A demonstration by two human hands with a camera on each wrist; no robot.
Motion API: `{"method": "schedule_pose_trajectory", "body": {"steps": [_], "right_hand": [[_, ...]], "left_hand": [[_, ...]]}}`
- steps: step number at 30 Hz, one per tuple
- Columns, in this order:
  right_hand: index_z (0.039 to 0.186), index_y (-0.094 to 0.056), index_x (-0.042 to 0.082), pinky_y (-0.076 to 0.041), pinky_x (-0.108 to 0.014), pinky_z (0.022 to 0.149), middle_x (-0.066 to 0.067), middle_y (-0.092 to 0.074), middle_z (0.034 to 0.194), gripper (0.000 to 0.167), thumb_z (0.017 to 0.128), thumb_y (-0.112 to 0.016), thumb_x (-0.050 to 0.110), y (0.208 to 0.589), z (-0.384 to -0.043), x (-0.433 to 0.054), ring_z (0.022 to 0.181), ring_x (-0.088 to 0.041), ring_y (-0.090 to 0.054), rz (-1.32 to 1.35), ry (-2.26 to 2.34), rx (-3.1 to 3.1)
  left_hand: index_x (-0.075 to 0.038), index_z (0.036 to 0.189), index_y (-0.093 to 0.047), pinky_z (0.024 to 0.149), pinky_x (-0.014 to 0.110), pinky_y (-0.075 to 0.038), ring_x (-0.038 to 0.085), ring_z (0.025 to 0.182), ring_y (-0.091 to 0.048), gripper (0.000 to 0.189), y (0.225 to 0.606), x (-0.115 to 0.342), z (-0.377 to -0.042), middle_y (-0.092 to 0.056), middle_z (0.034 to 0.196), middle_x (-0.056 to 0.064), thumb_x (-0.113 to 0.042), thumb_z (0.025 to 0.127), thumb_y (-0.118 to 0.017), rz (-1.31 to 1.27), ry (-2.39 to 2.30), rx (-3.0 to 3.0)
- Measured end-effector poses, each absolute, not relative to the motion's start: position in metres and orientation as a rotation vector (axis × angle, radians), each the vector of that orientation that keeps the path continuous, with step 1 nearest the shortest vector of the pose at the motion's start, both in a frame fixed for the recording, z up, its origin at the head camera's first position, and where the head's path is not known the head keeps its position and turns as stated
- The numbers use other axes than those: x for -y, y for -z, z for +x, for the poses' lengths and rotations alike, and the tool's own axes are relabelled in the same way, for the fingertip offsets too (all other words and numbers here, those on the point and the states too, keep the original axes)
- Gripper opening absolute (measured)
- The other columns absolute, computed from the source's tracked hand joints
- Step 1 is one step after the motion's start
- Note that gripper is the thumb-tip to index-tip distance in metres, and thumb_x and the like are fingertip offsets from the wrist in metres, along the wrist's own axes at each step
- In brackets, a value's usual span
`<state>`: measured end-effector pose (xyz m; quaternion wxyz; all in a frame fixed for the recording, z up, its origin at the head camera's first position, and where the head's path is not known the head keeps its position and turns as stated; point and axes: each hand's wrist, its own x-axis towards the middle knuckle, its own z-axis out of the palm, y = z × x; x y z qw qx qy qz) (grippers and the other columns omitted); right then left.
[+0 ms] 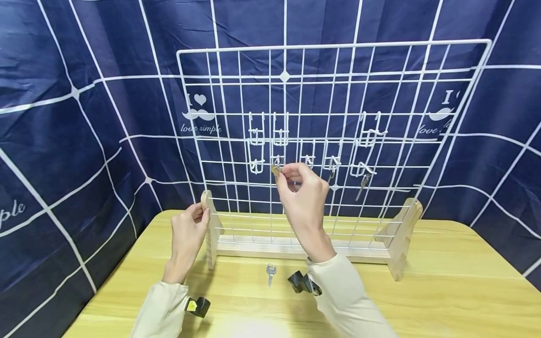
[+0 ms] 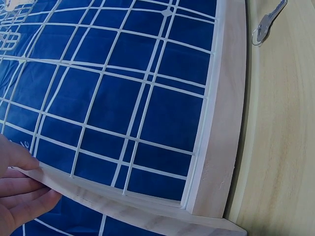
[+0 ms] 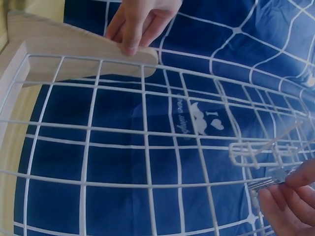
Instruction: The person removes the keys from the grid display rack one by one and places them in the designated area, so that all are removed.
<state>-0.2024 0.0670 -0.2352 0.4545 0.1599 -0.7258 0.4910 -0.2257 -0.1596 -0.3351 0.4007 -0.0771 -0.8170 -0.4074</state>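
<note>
My right hand [image 1: 305,195] pinches a small key [image 1: 276,170] between thumb and fingertips, up against a white wire hook on the lower hook row. The right wrist view shows that key [image 3: 266,184] beside a hook [image 3: 243,152]; whether its ring sits over the hook I cannot tell. With thumb and fingers, my left hand [image 1: 189,233] grips the top of the left wooden upright [image 1: 212,230], which holds the white wire grid [image 1: 258,204]. On the table in front of the stand lies another key [image 1: 270,272].
Further right, two keys hang from hooks: one key [image 1: 362,186] at the far right and another key [image 1: 331,174] nearer my hand. More white hooks [image 1: 256,137] sit above. The right wooden upright [image 1: 403,239] stands on the yellow wood table [image 1: 456,277], before a blue curtain [image 1: 105,37].
</note>
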Motion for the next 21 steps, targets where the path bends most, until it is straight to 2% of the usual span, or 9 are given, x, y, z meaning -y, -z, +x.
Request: {"method": "schedule_pose_trajectory", "body": {"steps": [11,21], "right_hand": [[0.085,-0.069,-0.004,-0.059,-0.027,0.064,-0.012,-0.070,0.077,0.005,0.082,-0.066,-0.002,0.233,-0.195,-0.069,0.069,-0.021,-0.068,0.444,-1.225,1.737],[0.087,-0.069,-0.002,-0.058,-0.021,0.066,-0.009,-0.071,0.081,0.006,0.081,-0.068,-0.001,0.233,-0.186,-0.071,0.072,-0.015,-0.066,0.451,-1.206,1.720]], "left_hand": [[0.017,0.096,-0.066,0.067,0.045,-0.059,0.037,0.075,-0.071,0.016,0.335,0.158,-0.226,-0.069,0.087,0.028,0.006,0.084,-0.065,-0.191,1.027,2.071],[0.017,0.095,-0.066,0.066,0.044,-0.059,0.037,0.074,-0.071,0.016,0.335,0.158,-0.226,-0.070,0.086,0.028,0.006,0.083,-0.066,-0.207,1.024,2.056]]}}
